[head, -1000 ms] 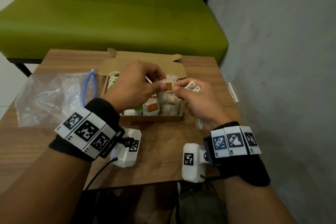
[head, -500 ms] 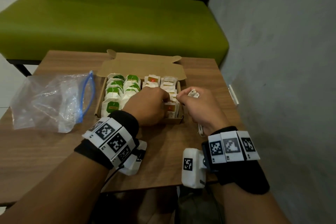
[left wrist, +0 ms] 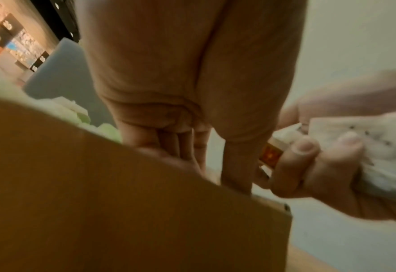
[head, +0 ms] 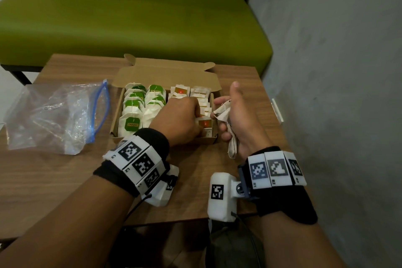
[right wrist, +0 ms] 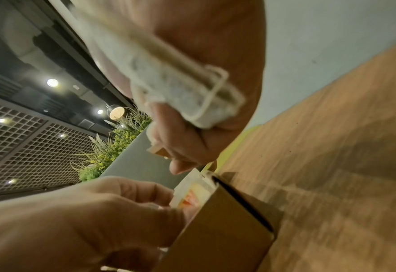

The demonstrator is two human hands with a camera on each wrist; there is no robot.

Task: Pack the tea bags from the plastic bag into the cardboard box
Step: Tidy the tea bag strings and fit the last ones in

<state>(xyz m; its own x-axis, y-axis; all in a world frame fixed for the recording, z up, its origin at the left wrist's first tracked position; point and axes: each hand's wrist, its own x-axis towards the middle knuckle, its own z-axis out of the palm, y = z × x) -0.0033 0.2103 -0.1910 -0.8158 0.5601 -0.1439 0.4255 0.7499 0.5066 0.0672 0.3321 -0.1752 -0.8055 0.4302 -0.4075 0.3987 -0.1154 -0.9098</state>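
The open cardboard box sits mid-table, with green-tagged tea bags in its left rows and orange-tagged tea bags in its right rows. My left hand reaches down into the front right corner, fingers curled on a tea bag among the orange-tagged ones. The box wall hides its fingertips. My right hand hovers just right of the box, thumb up, gripping a bundle of white tea bags. The clear plastic bag with a blue zip lies flat at the left and looks empty.
The small wooden table ends close behind the box and near my wrists. A green bench stands behind it. A grey wall runs along the right, close to the table's edge.
My left hand took a tea bag from the right hand's bundle and lowered it into the box's front right corner. The right hand turned thumb-up beside the box.
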